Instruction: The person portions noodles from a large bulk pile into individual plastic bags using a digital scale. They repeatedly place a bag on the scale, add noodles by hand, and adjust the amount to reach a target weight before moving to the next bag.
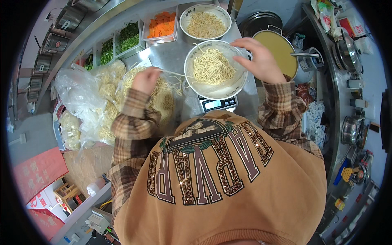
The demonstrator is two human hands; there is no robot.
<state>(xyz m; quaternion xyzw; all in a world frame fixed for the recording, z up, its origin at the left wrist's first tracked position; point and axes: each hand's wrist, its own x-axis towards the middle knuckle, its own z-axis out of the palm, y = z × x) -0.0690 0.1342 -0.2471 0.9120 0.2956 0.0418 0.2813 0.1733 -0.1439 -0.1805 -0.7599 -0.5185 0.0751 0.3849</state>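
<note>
A white bowl (242, 87) lined with a clear plastic bag holds a heap of pale noodles (212, 65). It rests on a digital kitchen scale (220, 103) with a lit display. My left hand (146, 79) is closed on a noodle strand (174, 73) that stretches to the bowl, above a pile of loose noodles (162, 99). At the bowl's right rim, my right hand (258, 59) has thumb and fingers apart beside the bag's edge (243, 52); whether it grips the plastic is unclear. Behind stands a second bowl (205, 23) of thin noodles or sprouts.
Clear tubs of orange carrot pieces (162, 26) and chopped greens (128, 36) line the back left. Bagged noodles (82, 95) lie at left. At right stands a pot of yellowish liquid (275, 50), near a metal handle (304, 55) and a shelf edge (329, 92).
</note>
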